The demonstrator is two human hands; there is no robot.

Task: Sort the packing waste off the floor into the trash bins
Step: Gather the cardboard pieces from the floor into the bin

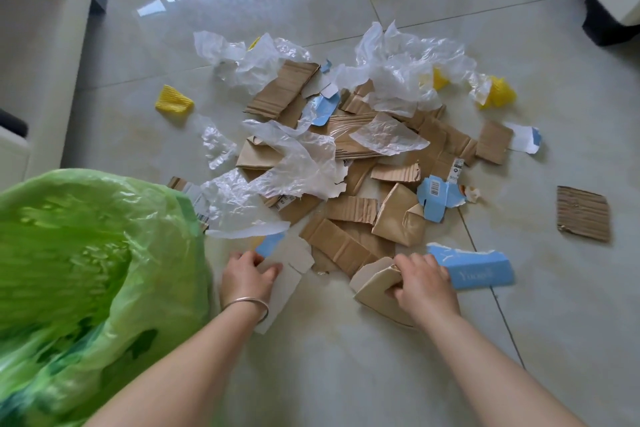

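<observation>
Left hand (247,276): I see it grasping a pale, torn sheet of card (282,274) at the near edge of the pile, thumb on top and fingers curled over the edge. My guess is that it starts here because this piece lies closest to the bag.
Right hand (424,282): it is clenched around a folded beige carton piece (375,282), with a blue printed carton strip (476,269) touching its far side. I cannot tell whether the fingers also catch that strip.
Green bin bag (86,270): its mouth gapes just beside the left forearm, low in my view. I judge it is kept that close so paper can be dropped in without a reach.
Packing waste: brown cardboard scraps (346,243) lie heaped on the floor (346,374) beyond both hands, with clear plastic film (294,166) draped over them, so the film would need lifting off to separate the two kinds.
Yellow foam pieces (173,100): scattered at the far edges, well apart from the hands.
Stray cardboard square (583,213): alone to the right, apart from the heap.
Progress: early, as I read it; most of the pile sits on the floor unsorted.
</observation>
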